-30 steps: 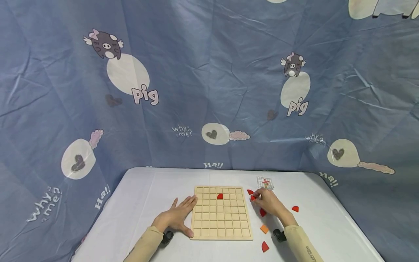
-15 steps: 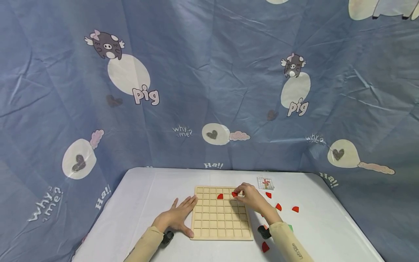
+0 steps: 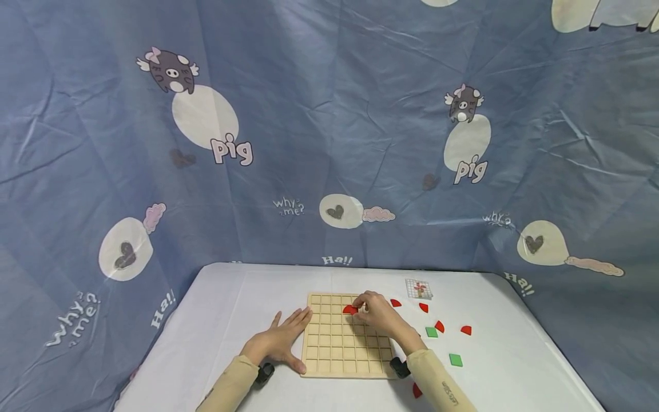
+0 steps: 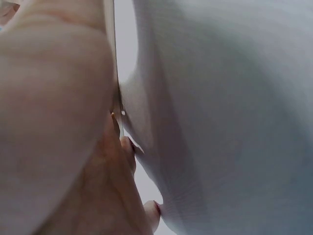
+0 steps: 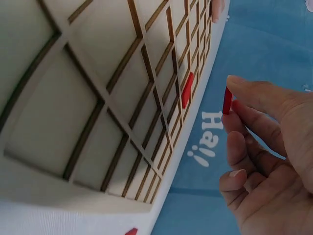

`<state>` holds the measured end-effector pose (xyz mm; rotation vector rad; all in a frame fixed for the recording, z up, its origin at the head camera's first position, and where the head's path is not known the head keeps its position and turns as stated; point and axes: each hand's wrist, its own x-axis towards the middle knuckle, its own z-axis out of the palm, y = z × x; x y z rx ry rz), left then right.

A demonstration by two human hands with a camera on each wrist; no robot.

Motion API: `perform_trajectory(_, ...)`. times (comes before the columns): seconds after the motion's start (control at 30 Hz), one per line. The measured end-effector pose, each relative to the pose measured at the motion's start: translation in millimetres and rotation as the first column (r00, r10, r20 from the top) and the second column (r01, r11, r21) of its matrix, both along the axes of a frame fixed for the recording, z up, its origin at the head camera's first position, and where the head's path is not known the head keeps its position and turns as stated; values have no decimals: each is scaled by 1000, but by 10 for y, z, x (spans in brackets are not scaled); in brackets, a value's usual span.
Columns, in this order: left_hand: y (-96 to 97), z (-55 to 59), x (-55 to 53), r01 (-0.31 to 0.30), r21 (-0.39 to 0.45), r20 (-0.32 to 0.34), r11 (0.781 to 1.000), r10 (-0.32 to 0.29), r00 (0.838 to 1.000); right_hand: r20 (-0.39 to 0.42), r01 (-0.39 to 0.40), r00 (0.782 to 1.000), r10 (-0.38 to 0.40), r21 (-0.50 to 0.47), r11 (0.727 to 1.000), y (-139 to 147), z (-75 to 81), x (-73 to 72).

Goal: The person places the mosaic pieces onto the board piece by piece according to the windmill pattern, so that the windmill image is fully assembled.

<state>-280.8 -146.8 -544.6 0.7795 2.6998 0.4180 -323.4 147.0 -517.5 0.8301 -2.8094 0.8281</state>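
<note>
A wooden grid board [image 3: 329,339] lies on the white table, with one red quarter-circle tile [image 3: 347,309] in a cell of its upper part. My left hand [image 3: 280,340] lies flat with spread fingers at the board's left edge, its thumb touching the lower left corner. Over the board, my right hand [image 3: 380,315] pinches a second red quarter-circle tile [image 5: 227,101] between thumb and fingertips, just right of the first. In the right wrist view the pinched tile is on edge and apart from the board. The left wrist view holds mostly blurred hand [image 4: 54,117] and tabletop.
Right of the board lie several loose red quarter-circle tiles [image 3: 466,330] and two green square tiles [image 3: 432,332]. A small card [image 3: 419,289] with a grid picture is at the back right. Behind the table hangs a blue printed cloth [image 3: 288,240].
My right hand has picked up a red tile from beside the board and carried it left over the grid, close to the first tile. The left hand has stayed in place.
</note>
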Motion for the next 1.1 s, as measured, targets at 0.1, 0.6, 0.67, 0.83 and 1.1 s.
perform_trajectory(0.1, 0, 1, -2, 1, 0, -2, 1000, -1, 1000, 21, -8, 1000, 8, -7, 1000, -40, -28, -5)
perform_trajectory(0.6, -3, -22, 3, 6, 3, 0, 1000, -6, 1000, 102, -30, 994, 31, -15, 999, -162, -224, -27)
perform_trajectory(0.67, -5, -29, -2, 6, 5, 0, 1000, -6, 1000, 109, -26, 994, 28, -12, 1000, -169, -229, -31)
perform_trajectory(0.83, -13, -43, -14, 6, 7, -3, 1000, -6, 1000, 125, -25, 992, 26, -10, 1000, -169, -224, -32)
perform_trajectory(1.1, -14, -56, -26, -13, 9, -11, 1000, 13, 1000, 137, 0, 991, -1, 6, 1000, -152, -237, -69)
